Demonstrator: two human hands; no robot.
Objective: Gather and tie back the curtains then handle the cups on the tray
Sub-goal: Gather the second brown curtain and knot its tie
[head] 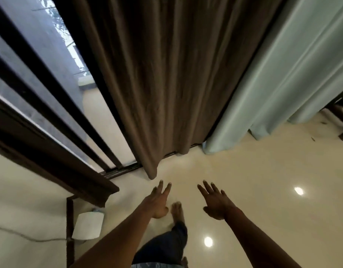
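brown curtain [166, 84] hung just beyond left hand [158, 200], untouched | pale curtain [282, 84] hung beyond right hand [215, 202], apart | both hands held out flat, fingers spread, nothing held | floor [263, 171] seen beneath hands | foot [176, 211] seen between them

The room was fairly dim; daylight came in through the glass door [50, 45] at the upper left. Two round glare spots [208, 241] burned white on the glossy floor [263, 171] at the lower right. The brown curtain [176, 74] sat dark in its folds, while the pale blue curtain [282, 74] had a soft sheen. The left hand [157, 202] and right hand [215, 204] were soft with blur, and the door frame [41, 147] splayed outward at the left edge
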